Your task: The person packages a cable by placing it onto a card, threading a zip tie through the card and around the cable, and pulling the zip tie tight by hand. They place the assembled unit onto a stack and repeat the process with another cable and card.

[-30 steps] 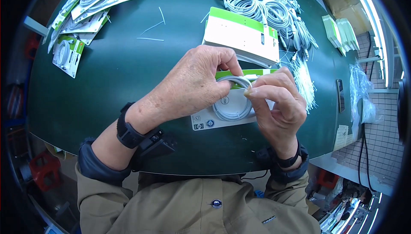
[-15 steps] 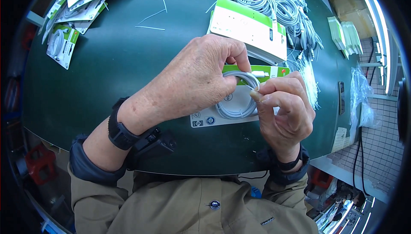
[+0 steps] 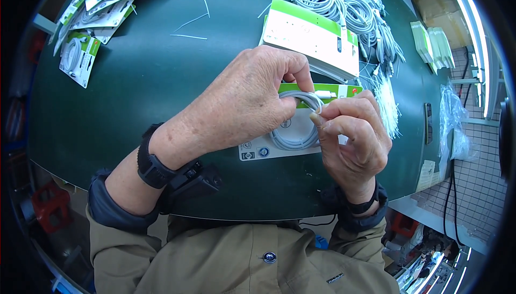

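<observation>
- Coil (image 3: 294, 144): left side behind the left hand (image 3: 258, 89)
- Tie (image 3: 320, 109): end hidden in the right hand (image 3: 357, 135)
- Card (image 3: 257, 153): partly covered by both hands
- Cable pile (image 3: 359, 11), packed cards (image 3: 110, 23): cut off by top edge

Behind the card (image 3: 302, 125) lies a stack (image 3: 309, 40), then cables (image 3: 361, 14).

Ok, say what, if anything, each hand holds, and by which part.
The left hand pinches the round, pale grey cable coil by its top. The right hand pinches at the coil's upper right; what it grips is too small to tell.
</observation>
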Tool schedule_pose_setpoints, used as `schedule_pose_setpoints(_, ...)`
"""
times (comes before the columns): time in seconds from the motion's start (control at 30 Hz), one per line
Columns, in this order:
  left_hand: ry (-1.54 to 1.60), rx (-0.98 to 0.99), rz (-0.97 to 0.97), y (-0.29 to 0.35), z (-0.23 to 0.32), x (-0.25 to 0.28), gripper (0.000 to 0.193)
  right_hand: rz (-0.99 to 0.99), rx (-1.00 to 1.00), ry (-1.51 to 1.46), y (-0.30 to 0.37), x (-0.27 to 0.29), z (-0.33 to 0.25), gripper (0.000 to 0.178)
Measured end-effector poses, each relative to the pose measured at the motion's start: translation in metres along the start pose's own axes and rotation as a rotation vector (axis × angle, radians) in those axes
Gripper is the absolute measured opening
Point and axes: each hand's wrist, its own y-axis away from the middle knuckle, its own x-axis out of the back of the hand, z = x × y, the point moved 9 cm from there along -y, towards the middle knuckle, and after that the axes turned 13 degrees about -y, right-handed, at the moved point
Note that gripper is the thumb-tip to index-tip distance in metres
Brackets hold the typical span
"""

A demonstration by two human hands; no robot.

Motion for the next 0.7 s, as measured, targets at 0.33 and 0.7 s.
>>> schedule_pose_setpoints(0.33,-0.021,0.017,0.003,0.001,-0.002,0.000,0.016,-0.025,0.002,0.004,0.000,-0.005,0.003,0.029)
schedule_pose_setpoints(0.7,0.088,0.069,-0.065,-0.002,-0.006,-0.007,0.016,-0.100,-0.010,0.082,-0.002,-0.012,0.003,0.027)
